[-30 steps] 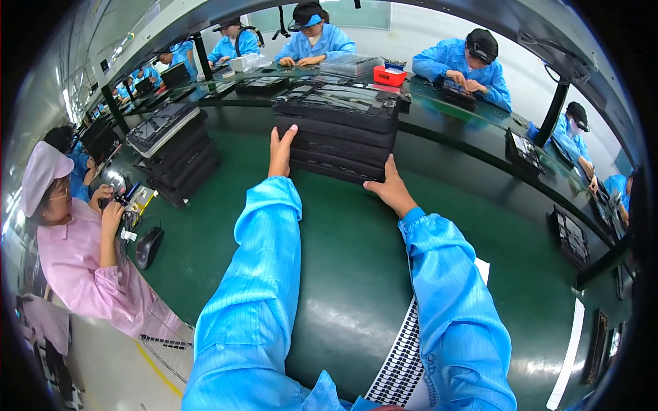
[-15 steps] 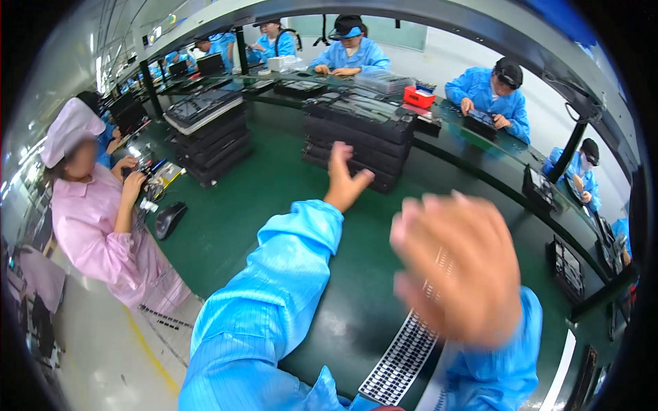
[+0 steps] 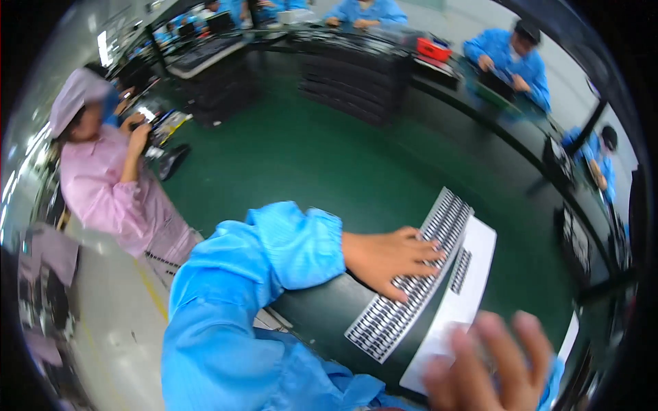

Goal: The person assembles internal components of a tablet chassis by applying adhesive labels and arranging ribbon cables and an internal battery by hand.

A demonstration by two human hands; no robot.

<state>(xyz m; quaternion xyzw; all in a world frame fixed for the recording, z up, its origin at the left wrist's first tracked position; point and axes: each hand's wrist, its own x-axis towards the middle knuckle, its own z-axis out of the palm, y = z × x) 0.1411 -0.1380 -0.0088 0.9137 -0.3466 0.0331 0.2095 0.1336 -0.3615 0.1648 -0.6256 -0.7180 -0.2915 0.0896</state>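
Observation:
A long white sheet with rows of small black pieces (image 3: 380, 322), like a sheet of stickers, lies slantwise on the green mat. On it rests my left hand (image 3: 384, 260), palm down, the fingers spread toward the right. Beside it on the right is a white backing sheet (image 3: 480, 240), with only a short strip of black pieces (image 3: 461, 270) on it. My right hand (image 3: 497, 366) hovers blurred over the near end of that backing sheet, fingers apart, with nothing visible in them.
Stacks of black trays (image 3: 356, 85) stand at the back of the green mat (image 3: 295, 164). At the left, a person in pink (image 3: 110, 178) works near a black mouse (image 3: 173, 161). People in blue sit across a raised ledge, which carries a red box (image 3: 433, 49).
My left hand has come back from the tray stack onto the sheet of black pieces. My right hand has dropped lower, uncovering both sheets. The view has tilted down.

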